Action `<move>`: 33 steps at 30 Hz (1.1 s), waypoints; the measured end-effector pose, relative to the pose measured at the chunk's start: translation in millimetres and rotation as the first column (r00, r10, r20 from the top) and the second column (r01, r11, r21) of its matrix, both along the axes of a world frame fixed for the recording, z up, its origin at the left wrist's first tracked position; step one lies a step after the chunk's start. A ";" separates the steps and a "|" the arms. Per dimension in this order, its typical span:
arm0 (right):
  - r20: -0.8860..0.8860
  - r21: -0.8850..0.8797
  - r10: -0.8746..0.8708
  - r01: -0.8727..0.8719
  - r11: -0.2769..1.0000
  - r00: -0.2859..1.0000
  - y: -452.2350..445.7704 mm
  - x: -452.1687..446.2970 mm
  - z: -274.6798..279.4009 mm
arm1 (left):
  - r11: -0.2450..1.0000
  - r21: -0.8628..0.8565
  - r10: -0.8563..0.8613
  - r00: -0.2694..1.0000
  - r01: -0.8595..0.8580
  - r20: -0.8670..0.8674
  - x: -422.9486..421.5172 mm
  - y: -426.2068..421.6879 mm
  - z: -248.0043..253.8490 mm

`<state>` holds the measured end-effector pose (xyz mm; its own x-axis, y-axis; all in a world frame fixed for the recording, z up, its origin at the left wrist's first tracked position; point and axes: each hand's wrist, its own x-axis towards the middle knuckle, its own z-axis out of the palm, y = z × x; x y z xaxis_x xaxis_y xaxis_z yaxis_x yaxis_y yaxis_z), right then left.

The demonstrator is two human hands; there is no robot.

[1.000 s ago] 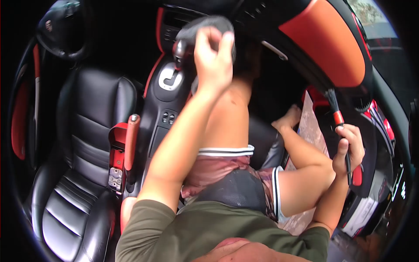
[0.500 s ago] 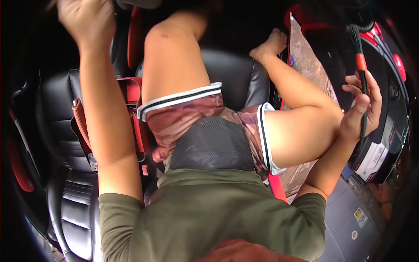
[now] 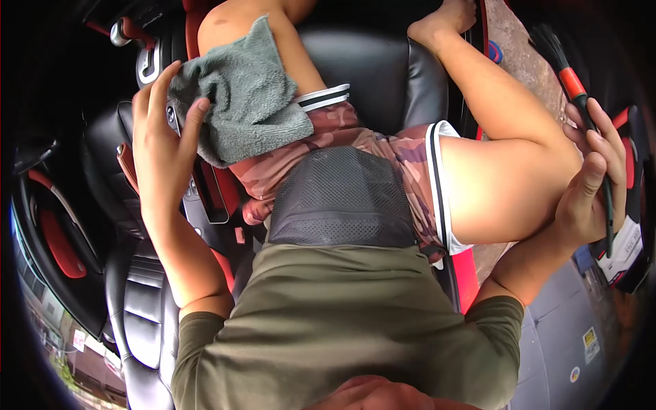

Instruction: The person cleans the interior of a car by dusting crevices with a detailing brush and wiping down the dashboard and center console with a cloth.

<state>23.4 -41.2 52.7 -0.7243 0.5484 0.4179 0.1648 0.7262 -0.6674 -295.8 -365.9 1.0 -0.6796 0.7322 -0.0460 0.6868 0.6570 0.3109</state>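
Observation:
A grey-green cloth (image 3: 239, 102) lies bunched over the left thigh. Its near edge sits between the thumb and fingers of my left hand (image 3: 167, 113); some fingertips are hidden behind it. On the other side, my right hand (image 3: 594, 171) holds a long brush (image 3: 574, 83) by its black handle. The brush has an orange-red collar, and its dark bristles point up and away to the left. This hand is beside the bent right knee, its fingers partly extended around the handle.
Beneath the legs is a black leather seat (image 3: 376, 68). Left of it are the centre console, a gear lever (image 3: 126, 31) and another black seat (image 3: 140, 301). At the right are a red door sill (image 3: 466, 277), stony ground and a grey surface (image 3: 560, 342) with stickers.
The view has shifted. My left hand has come back from the dashboard side towards the lap, and the cloth now rests over the thigh. The brush remains in my right hand.

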 end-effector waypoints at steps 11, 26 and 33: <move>0.044 -0.130 0.058 -0.051 0.990 0.997 3.4 12.1 -14.8 | 0.613 0.339 -0.639 0.196 0.713 0.744 103.6 51.9 -37.7; 0.027 -0.171 -0.030 0.034 0.985 0.999 3.4 9.7 -22.2 | 0.571 0.283 -0.637 0.198 0.771 0.745 107.3 55.1 -32.2; -0.035 -0.185 -0.053 0.046 0.982 0.998 2.8 6.4 -27.4 | 0.571 0.281 -0.640 0.204 0.772 0.740 107.2 53.7 -33.2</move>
